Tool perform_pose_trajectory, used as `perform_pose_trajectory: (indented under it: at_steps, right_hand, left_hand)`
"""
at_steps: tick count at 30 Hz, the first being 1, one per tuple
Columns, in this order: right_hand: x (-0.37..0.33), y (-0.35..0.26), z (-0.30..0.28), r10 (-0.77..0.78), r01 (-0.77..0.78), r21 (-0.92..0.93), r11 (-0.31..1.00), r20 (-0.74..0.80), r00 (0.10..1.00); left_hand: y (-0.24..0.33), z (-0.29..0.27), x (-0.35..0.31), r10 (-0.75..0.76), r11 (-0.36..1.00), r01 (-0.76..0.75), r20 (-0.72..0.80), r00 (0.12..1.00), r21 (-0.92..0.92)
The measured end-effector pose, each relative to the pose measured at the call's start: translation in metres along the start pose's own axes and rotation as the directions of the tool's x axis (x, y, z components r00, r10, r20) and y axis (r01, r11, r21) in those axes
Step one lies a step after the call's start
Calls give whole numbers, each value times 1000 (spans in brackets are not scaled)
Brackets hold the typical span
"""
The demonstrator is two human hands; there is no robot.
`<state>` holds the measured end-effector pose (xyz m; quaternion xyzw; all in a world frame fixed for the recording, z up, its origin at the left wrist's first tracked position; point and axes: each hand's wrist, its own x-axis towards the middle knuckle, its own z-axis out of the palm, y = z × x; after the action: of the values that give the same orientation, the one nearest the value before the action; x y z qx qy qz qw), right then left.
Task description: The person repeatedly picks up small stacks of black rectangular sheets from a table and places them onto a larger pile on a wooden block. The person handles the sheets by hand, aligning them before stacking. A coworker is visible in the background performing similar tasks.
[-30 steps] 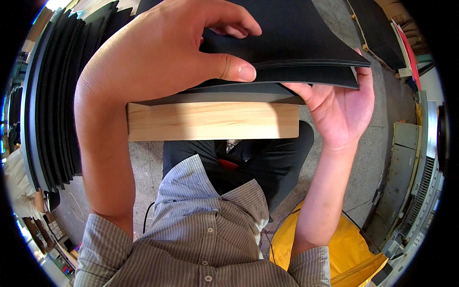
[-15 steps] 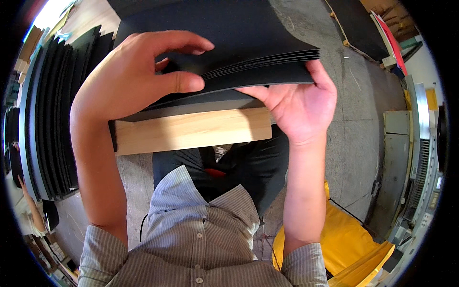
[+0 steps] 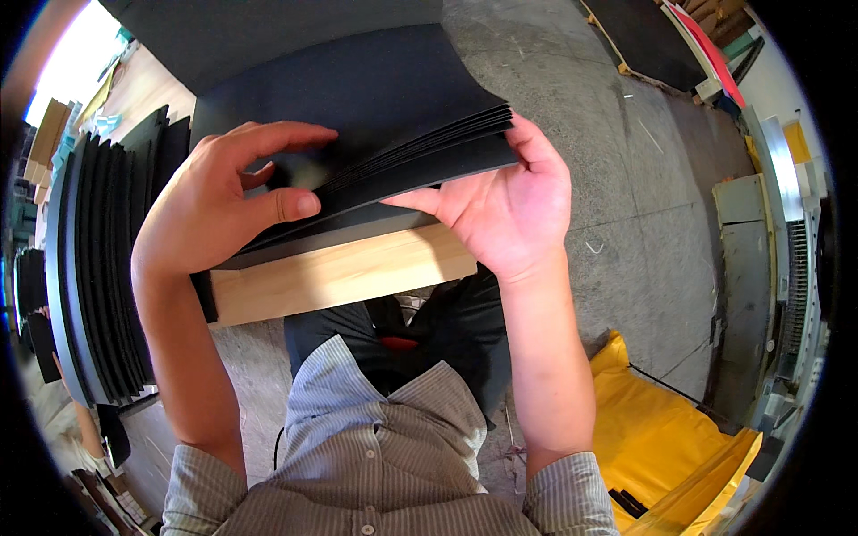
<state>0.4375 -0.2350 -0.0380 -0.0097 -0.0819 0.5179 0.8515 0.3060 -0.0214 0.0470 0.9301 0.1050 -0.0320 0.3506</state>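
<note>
A stack of thin black sheets (image 3: 357, 85) lies in front of me, its near right corner lifted and the layers fanned apart. My right hand (image 3: 514, 201) grips that corner, with the thumb at the sheets' edges and fingers underneath. At the left, my left hand (image 3: 223, 196) curves over the near edge of the sheets, thumb and fingers well apart with a gap between them. Some of its fingertips are hidden or blurred against the black. Beneath the sheets runs a pale wooden board (image 3: 349, 272), across the front above my lap.
To the left stand many upright black boards (image 3: 103, 268) in a row. A yellow plastic sack (image 3: 661, 438) lies at lower right on the grey concrete floor (image 3: 617, 268). A grey metal cabinet (image 3: 742, 295) stands far right. Another person's arm (image 3: 88, 429) shows at the left edge.
My right hand has moved left with the gripped sheet corner, closer to my left hand. The left hand sits lower in the picture, still spread. The whole view has shifted somewhat.
</note>
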Motion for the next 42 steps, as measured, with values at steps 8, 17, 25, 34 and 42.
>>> perform_pose_trajectory:
  at_steps: [8,17,25,34,42]
  right_hand:
    - [1,1,6,-21,22,3,1000,-72,997]
    - [1,1,5,-18,17,-8,1000,-90,996]
    - [1,1,4,-16,14,-21,1000,-79,997]
    - [2,2,6,-15,13,-26,1000,-105,994]
    - [3,3,12,-46,28,-117,993,-159,986]
  left_hand:
    - [2,-4,2,-17,1000,17,34,999,-1]
    - [0,-2,1,18,1000,-18,29,999,7]
    - [7,0,0,60,997,-61,5,998,41]
    - [-1,18,-3,534,835,-499,-124,836,233]
    - [5,20,-6,510,831,-450,-122,852,328]
